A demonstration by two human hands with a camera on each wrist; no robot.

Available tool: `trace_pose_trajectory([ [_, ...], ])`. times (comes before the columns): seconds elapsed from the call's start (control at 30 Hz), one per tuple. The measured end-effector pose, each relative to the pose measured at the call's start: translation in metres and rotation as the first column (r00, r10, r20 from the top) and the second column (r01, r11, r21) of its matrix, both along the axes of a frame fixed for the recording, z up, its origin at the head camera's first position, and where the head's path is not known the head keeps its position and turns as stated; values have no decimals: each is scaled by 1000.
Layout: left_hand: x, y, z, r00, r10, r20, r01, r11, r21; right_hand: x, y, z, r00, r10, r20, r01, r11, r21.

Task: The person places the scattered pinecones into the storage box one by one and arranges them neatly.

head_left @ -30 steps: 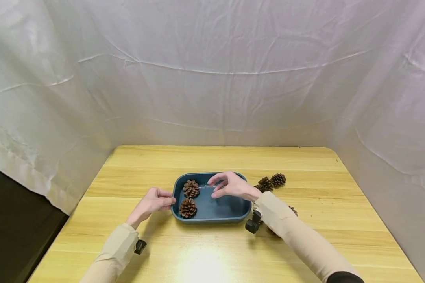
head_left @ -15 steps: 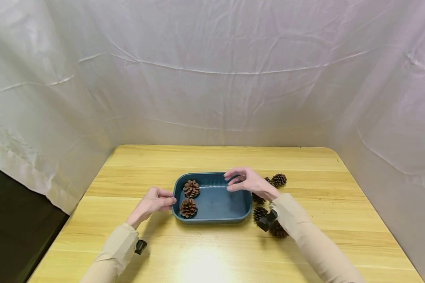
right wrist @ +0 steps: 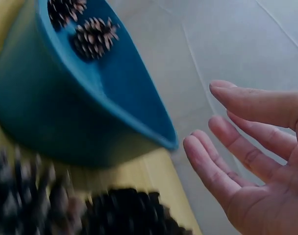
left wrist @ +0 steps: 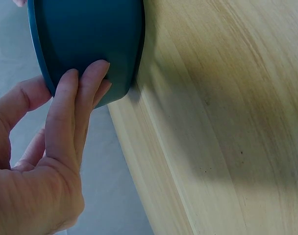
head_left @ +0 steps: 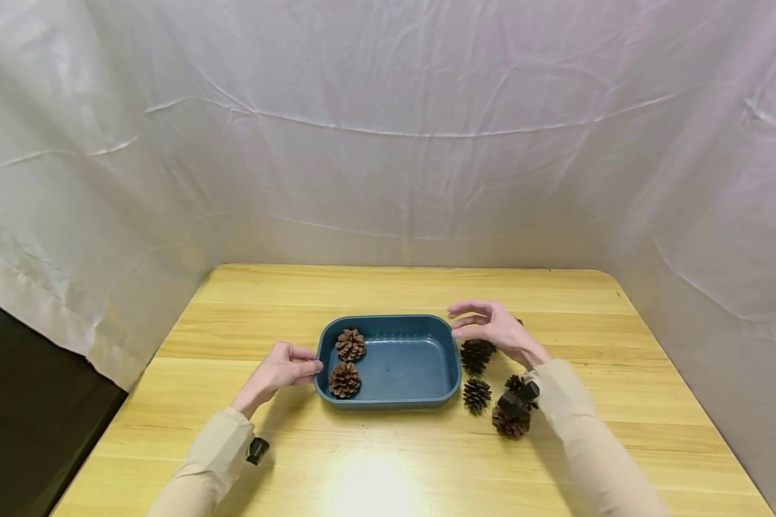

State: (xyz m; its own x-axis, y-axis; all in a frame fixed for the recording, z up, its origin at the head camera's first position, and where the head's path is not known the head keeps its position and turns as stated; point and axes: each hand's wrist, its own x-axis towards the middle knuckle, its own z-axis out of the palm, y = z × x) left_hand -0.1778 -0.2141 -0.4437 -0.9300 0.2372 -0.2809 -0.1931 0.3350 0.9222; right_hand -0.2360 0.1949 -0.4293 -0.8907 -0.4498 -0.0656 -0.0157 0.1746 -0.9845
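Note:
A dark blue tray (head_left: 388, 403) sits on the table, with two brown pine cones (head_left: 350, 345) at its left end. My left hand (head_left: 283, 375) grips that end; in the left wrist view the thumb is at the rim and the fingers lie along the outer wall (left wrist: 107, 39). Above the tray's far right corner is my right hand (head_left: 494, 327), fingers relaxed and apart, with nothing between them. Several more pine cones (head_left: 476, 396) lie on the table right of the tray. The right hand and the wrist camera partly cover some of them.
A pale wooden table (head_left: 388, 291) extends on all sides of the tray. White cloth (head_left: 388, 179) hangs behind it and at both sides. Something black (head_left: 32, 402) stands beyond the left edge. Dark cones (right wrist: 129, 210) are close below the right hand in its wrist view.
My right hand has moved rightward from over the tray's middle to past its far right corner, uncovering the tray floor and some cones. The left hand and tray have stayed put.

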Motion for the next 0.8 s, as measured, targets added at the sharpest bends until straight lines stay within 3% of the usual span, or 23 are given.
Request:
trace_pose_trajectory([
  [0.53,1,0,0,1000,9,2,-9,1000,-4,-1,67,-15,992,-114,-53,117,992,54],
  [0.8,0,-1,1,1000,16,-10,-16,1000,-13,-6,83,-11,971,-161,-179,191,967,169],
])
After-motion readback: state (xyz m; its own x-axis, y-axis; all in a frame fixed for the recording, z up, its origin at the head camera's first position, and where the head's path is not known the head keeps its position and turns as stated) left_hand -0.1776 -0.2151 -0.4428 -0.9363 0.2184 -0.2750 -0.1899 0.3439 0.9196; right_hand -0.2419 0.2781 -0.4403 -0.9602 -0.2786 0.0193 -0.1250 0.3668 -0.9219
